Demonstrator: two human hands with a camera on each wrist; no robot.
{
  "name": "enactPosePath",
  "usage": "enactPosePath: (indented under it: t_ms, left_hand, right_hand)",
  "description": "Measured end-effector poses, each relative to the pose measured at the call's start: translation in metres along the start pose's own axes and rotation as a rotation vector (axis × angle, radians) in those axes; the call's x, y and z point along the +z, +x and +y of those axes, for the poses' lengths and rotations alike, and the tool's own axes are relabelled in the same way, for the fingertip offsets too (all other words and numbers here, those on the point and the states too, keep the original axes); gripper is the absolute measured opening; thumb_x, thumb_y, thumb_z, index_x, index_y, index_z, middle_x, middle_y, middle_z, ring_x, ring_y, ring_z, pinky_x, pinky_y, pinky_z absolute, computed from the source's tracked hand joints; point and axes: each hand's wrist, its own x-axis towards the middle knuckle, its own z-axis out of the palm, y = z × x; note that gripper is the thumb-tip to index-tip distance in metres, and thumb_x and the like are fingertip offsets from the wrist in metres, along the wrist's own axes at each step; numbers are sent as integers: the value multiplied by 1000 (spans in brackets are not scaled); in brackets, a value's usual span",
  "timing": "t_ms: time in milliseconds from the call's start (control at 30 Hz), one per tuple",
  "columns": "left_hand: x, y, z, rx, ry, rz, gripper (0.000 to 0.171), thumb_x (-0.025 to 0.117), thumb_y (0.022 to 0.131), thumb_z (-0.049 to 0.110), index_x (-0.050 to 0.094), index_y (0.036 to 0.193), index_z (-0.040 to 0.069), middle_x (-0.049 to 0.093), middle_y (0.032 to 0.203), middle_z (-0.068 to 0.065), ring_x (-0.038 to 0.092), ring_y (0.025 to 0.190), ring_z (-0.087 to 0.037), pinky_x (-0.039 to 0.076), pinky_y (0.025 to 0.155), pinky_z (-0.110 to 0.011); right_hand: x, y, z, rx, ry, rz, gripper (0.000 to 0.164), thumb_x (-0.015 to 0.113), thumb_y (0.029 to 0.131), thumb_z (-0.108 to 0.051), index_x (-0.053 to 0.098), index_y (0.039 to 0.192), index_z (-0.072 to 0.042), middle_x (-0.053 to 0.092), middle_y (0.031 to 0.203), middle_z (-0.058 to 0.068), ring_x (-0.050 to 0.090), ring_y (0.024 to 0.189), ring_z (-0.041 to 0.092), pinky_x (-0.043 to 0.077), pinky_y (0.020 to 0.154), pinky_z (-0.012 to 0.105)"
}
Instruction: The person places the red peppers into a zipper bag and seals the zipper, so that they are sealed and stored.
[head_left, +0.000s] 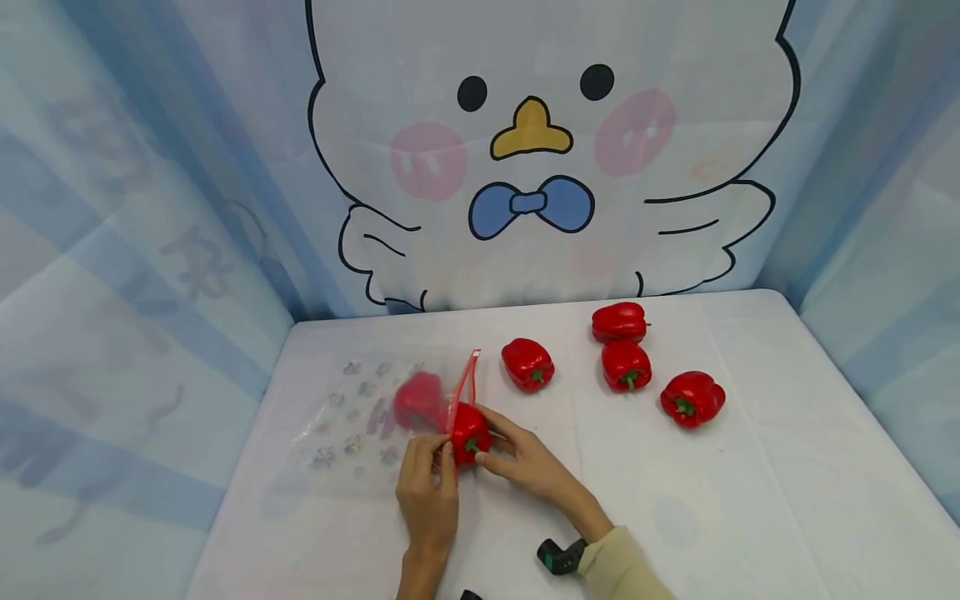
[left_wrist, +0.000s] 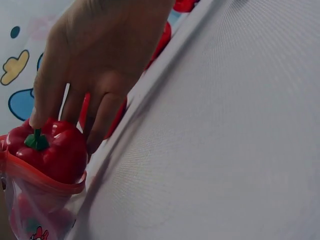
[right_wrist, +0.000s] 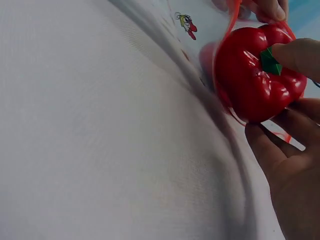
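Note:
My right hand [head_left: 536, 467] holds a red bell pepper [head_left: 471, 433] at the mouth of a clear printed zip bag [head_left: 333, 475]. Its thumb presses by the green stem [right_wrist: 270, 62], with the other fingers around the pepper's side. The bag's orange-red rim [left_wrist: 42, 177] surrounds the pepper, whose stem end faces outward. Along the near side of that rim, my left hand [head_left: 429, 496] pinches the bag's edge. Deeper inside lies another red pepper [head_left: 417, 402], seen through the plastic.
Right of the bag lies a loose red pepper [head_left: 528, 365]. Farther right are more peppers: one at the back [head_left: 619, 322], one touching it [head_left: 626, 366], and one nearer the right side [head_left: 693, 399]. A dark device [head_left: 561, 557] sits at the right wrist. Printed curtains surround the white table [head_left: 750, 517].

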Motion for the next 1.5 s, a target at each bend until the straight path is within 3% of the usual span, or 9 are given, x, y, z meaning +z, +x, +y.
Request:
enactPosePath:
  t_ms: [233,767,1000,1233,1500]
  left_hand:
    - [2,1,1,40,-15,-4,18,73,87,-10,74,100,2,67,90,-7,58,73,-13,48,64,-17]
    - [6,-3,1,44,-19,-32,19,75,86,-8,75,101,4,66,89,-5,58,71,-14,47,62,-21]
    - [5,-2,2,50,-18,-36,18,74,86,-8,75,101,2,66,88,-6,58,69,-16,48,61,-22]
    - [6,-2,-1,67,-39,-28,21,74,86,-8,75,104,3,66,90,-6,57,68,-14,47,60,-22]
    - [5,-4,-1,67,-46,-38,23,75,85,-9,76,104,4,67,90,-6,56,68,-12,47,59,-20]
  right_hand:
    - [14,9,1,-54,-39,86,75,77,94,-21,41,159,-14,49,161,12,50,146,33,48,114,43]
    - [33,30,8,-108,-122,360,75,78,91,-4,41,157,-4,49,159,17,52,145,34,49,110,43]
    - [35,37,10,-93,-73,409,74,78,91,-3,43,156,-8,50,158,14,51,147,30,47,113,40]
    - [39,46,13,-143,-17,438,72,75,91,1,42,155,-7,49,157,16,49,147,36,44,115,43]
    - [42,53,15,-121,3,470,66,74,91,4,44,149,-3,49,151,18,50,144,35,45,115,44]
